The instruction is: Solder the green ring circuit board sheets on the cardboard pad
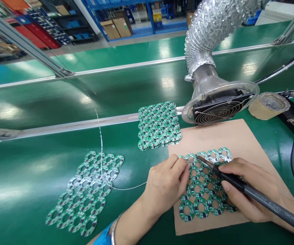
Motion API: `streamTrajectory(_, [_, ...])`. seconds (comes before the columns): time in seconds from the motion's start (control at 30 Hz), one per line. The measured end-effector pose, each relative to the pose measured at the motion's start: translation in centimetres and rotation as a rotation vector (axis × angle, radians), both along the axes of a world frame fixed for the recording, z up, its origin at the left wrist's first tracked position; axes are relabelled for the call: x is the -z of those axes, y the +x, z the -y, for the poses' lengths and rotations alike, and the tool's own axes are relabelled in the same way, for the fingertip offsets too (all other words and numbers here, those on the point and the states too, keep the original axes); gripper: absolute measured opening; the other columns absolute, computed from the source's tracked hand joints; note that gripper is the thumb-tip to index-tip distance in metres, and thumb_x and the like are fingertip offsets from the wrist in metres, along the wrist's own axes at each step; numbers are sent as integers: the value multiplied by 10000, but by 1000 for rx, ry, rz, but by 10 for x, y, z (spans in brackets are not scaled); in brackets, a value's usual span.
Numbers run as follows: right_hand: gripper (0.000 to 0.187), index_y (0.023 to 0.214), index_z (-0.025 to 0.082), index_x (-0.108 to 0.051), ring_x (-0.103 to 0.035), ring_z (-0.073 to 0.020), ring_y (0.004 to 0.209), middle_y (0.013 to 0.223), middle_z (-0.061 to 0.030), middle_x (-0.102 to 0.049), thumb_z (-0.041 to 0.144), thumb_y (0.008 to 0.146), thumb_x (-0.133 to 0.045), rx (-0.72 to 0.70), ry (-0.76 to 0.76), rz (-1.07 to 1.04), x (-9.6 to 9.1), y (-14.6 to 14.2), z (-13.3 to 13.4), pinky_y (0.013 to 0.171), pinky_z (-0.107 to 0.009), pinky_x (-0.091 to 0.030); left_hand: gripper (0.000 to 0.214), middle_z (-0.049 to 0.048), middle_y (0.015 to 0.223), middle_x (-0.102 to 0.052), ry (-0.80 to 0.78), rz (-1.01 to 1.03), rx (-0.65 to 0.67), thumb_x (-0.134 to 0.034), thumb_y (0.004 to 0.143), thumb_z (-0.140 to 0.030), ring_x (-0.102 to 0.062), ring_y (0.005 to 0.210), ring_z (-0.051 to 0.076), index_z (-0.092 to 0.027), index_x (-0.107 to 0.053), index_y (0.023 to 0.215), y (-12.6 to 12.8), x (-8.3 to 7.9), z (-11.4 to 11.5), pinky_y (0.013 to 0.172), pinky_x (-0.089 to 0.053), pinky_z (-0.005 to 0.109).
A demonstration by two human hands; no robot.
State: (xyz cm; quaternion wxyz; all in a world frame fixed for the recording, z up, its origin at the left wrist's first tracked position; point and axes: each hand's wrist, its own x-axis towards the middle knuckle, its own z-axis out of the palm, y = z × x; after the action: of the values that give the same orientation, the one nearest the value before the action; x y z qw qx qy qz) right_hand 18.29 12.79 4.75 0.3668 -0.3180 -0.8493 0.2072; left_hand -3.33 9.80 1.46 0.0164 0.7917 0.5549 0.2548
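My right hand (254,192) is closed around the black handle of a soldering iron (243,187), held like a pen. Its tip meets or hovers just over the top row of a panel of ring-shaped green circuit boards (201,208); contact is too small to tell. Beside the tip, at the panel's left edge, my left hand (166,182) pinches a thin solder wire (131,188). The wire trails left and then upward. Under the panel lies a sheet of brown cardboard (248,143). My right hand hides part of the panel's right side.
A stack of similar panels (159,126) sits behind the cardboard, and another panel (85,194) lies to the left on the green bench. Overhead hangs a fume extractor (218,109) with a foil duct (205,34). A round tan container (269,106) and a black cable (293,160) are at right.
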Motion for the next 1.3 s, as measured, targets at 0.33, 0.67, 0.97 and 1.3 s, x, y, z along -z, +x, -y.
streamTrajectory(0.33, [215, 997, 157, -582, -599, -138, 585, 735, -43, -636, 113, 787, -568, 32, -76, -59, -10, -4, -1, 502, -241, -506, 173, 11, 771, -590, -157, 307, -63, -462, 896, -193, -537, 627, 99, -204, -621, 963, -24, -34, 7, 552, -451, 206])
streamTrajectory(0.67, [180, 957, 160, -630, -626, -157, 663, 751, -48, -646, 111, 793, -577, 20, -72, -107, 8, -18, -5, 569, -269, -533, 158, -29, 623, -565, -56, 205, -125, -492, 878, -230, -495, 507, 73, -188, -591, 762, -33, -3, 22, 464, -371, 175])
streamTrajectory(0.97, [244, 1015, 172, -605, -612, -175, 631, 742, -54, -645, 100, 784, -572, -18, -44, -117, 16, -14, -1, 536, -312, -522, 142, -25, 658, -594, 35, 119, -75, -489, 904, -224, -520, 535, 72, -190, -602, 825, -28, -1, 19, 489, -387, 186])
streamTrajectory(1.3, [299, 1040, 158, -601, -618, -174, 649, 796, -62, -656, 67, 756, -581, -54, -8, -123, 16, -17, 2, 547, -320, -533, 158, -16, 658, -585, 37, 40, -67, -492, 902, -220, -545, 551, 85, -188, -624, 822, -28, 0, 19, 491, -398, 201])
